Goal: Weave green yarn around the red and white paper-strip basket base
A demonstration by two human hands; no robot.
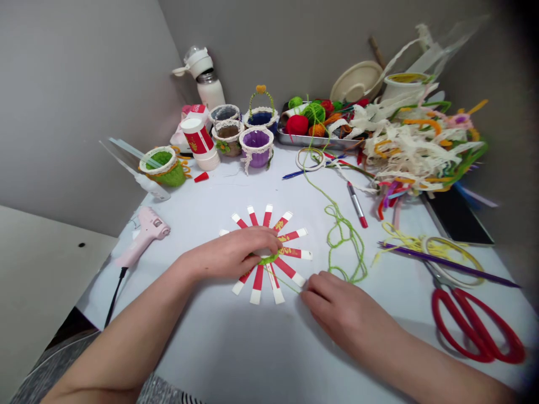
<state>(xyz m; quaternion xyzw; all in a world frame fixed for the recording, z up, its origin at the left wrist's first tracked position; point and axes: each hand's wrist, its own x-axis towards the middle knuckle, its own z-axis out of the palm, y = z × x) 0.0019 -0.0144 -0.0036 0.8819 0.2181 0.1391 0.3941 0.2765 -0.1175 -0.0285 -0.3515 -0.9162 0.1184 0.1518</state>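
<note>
White-covered table (202, 342) in a grey corner, clutter along the back and right. Red-and-white paper strips (257, 286) sit centre front, fanned out from a hub ringed with green yarn (268, 259). Left hand (229, 253) lies palm down, fingers together across the hub, pressing rather than gripping; looks like pressure to stop the strips shifting. Right hand (343, 308) sits just right of the fan, fingers drawn narrow at a yarn strand. Looks pinched, but the fingertips hide the contact. Strand runs from hub to those fingers, probably held that way for tension. Slack yarn loops (345, 241) lie right of the fan, trailing up toward a steel tray (320, 140) of yarn balls, likely the source. Red-handled scissors (475, 328) and a purple needle (446, 265) lie far right, within the right hand's side of the table, probably parked for quick reach. Pink glue gun (145, 235) lies on its side at left, cord running off the table edge. Small yarn-trimmed baskets, including a purple one (256, 147), stand along the back, out of the work area.
</note>
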